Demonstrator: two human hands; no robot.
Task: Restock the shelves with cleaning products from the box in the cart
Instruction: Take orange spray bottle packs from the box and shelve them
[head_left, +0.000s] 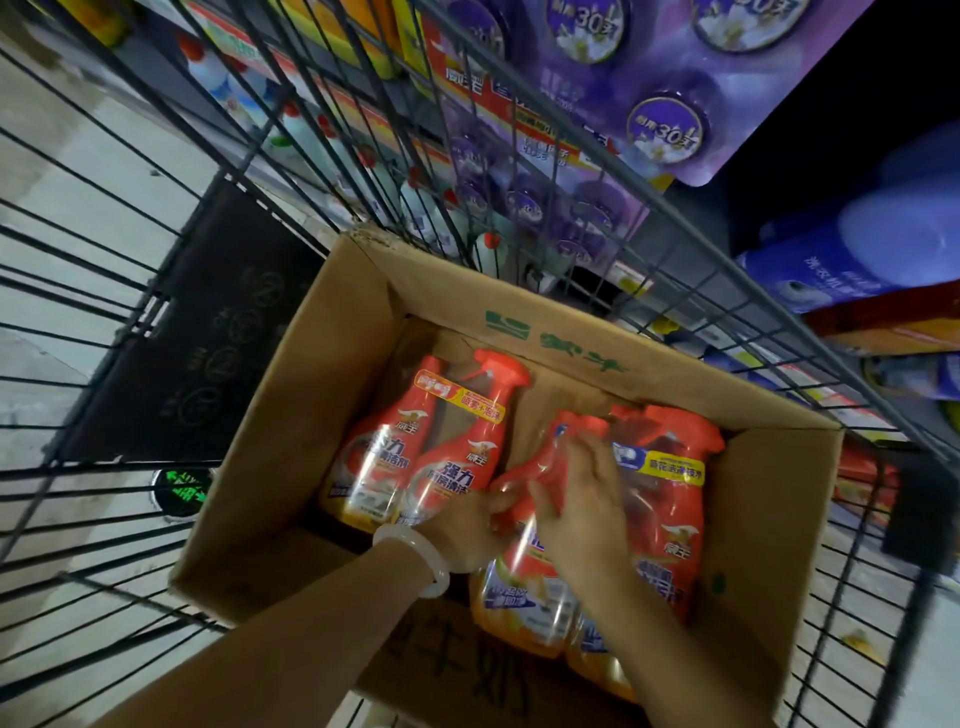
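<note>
An open cardboard box (291, 415) sits in a wire cart (130, 322). Inside it lie shrink-wrapped twin packs of red-orange spray cleaner bottles. One pack (415, 447) lies at the box's left. Another pack (670, 499) lies at the right. Between them a third pack (530, 587) is tilted up, with both hands on it. My left hand (467, 525), a pale bangle on its wrist, grips the pack's left side. My right hand (582, 499) lies over the pack's top with its fingers spread on the wrap.
Beyond the cart's far wire wall stand shelves with purple packs (654, 88), white red-capped bottles (249, 98) and blue packs (852, 260). A dark panel (208, 322) closes the cart's left end. Pale floor tiles show at the left.
</note>
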